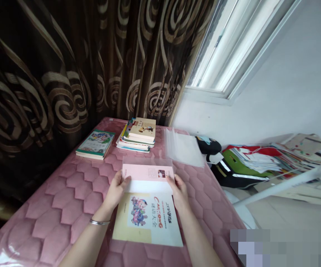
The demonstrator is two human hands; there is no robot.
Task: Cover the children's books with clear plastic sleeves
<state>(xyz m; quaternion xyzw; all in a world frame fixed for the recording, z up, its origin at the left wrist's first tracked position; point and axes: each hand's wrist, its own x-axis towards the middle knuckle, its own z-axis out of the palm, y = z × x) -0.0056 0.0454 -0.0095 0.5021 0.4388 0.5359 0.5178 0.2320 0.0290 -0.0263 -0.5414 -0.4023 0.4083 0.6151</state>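
A book [146, 220] with a pale yellow and white cover and a cartoon picture lies sideways in front of me. Beyond its cover is a white and pink flap [143, 172] with small print and a little photo. Clear plastic film [138, 161] shows past the flap's far edge. My left hand [118, 187] grips the flap's left edge, thumb on top and fingers curled at the side. At the right edge, my right hand [179, 185] pinches it the same way. A silver bracelet [99, 222] circles my left wrist.
The bed-like surface [77, 207] is pink, quilted and plastic-covered. Toward the back are a green-edged book [95, 144], a book stack [142, 133] and clear plastic sleeves [184, 148]. Bags and papers [249, 159] lie right, near a white pole [277, 189]. Dark curtains [115, 63] hang behind.
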